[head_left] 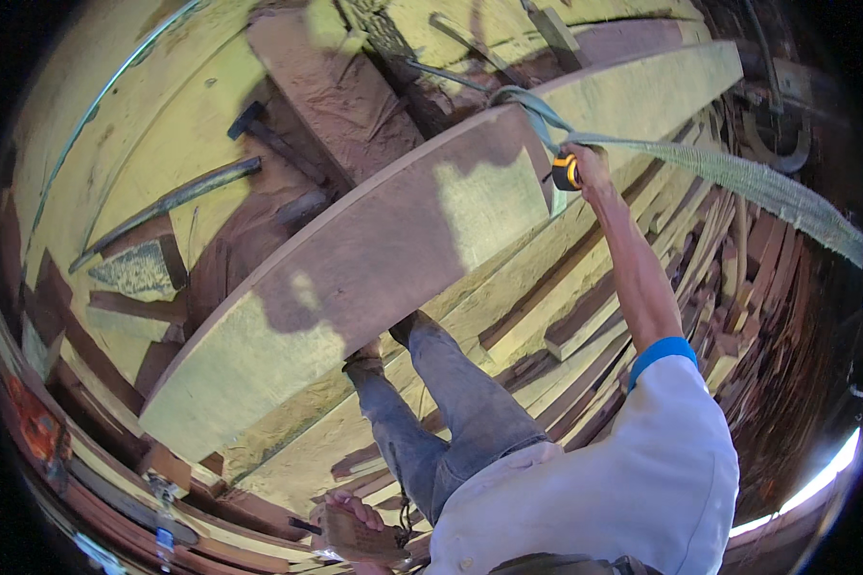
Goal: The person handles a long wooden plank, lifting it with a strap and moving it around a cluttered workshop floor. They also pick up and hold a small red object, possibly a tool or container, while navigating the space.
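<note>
A long, thick wooden plank (374, 244) lies slantwise across the view, its broad face toward me. My right hand (590, 165), arm stretched out, is closed around a yellow and black tape measure (566, 172) at the plank's right part. Right beside that hand, a grey-green webbing strap (738, 168) passes around the plank and trails off to the right. Low in the view, next to my leg, my left hand (357, 508) has its fingers around a brown wooden block (362, 539). A dark tip sticks out beside the block; its kind is unclear.
Beyond the plank lie a hammer (247, 120), a dark bar (168, 211) and a wide board (331, 86). Stacked timber strips (700, 287) spread under and behind me on the right. Wood offcuts (134, 273) lie at the left. A metal hook (786, 153) shows at the upper right.
</note>
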A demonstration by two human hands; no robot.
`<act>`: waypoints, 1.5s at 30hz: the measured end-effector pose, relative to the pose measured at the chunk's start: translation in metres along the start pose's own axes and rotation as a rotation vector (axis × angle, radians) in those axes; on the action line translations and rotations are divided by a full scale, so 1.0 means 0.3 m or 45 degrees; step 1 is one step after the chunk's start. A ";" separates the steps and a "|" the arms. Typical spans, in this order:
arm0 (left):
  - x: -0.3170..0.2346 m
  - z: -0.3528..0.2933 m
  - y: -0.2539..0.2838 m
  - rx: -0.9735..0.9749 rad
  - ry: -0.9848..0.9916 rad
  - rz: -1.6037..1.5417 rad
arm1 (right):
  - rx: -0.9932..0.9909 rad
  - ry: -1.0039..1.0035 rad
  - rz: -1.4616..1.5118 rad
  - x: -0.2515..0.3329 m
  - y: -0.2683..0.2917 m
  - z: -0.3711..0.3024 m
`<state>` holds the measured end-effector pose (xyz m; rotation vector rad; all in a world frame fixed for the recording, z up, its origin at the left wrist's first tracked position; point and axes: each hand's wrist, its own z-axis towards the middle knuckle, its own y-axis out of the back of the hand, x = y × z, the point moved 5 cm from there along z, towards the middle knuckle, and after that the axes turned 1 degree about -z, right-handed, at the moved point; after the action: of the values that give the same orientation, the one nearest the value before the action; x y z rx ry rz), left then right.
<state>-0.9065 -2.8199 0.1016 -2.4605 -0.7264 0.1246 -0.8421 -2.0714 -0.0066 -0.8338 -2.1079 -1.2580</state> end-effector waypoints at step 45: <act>-0.644 -0.380 0.433 0.757 -0.522 -0.076 | 0.569 0.315 -0.637 0.061 -0.411 -1.311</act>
<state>-0.9820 -3.0676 0.1131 -1.8548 -0.7904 0.7285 -0.8920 -2.4665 0.1009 0.0467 -2.3288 -0.9821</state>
